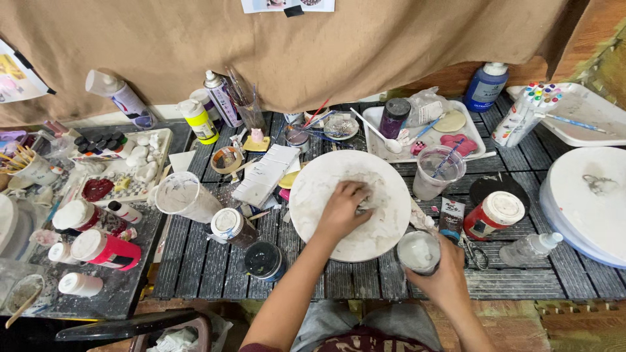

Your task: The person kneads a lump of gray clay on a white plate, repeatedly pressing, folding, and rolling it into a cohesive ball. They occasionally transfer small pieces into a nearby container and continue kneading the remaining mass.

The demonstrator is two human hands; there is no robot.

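My left hand (pixel 342 210) rests on a round white disc (pixel 319 189) smeared with grey, its fingers curled over a small pale lump that I cannot make out clearly. My right hand (pixel 447 270) grips a small round jar (pixel 418 250) of whitish paste, held just off the disc's right edge. A red paint jar with a white lid (pixel 494 214) stands right of the held jar.
The dark slatted table holds a clear cup with a stirrer (pixel 438 171), a white plastic cup (pixel 183 194), spray cans (pixel 198 119), a white tray (pixel 427 130), a blue bottle (pixel 486 85), scissors (pixel 476 253) and a large white round board (pixel 587 202) at right. Paint bottles crowd the left.
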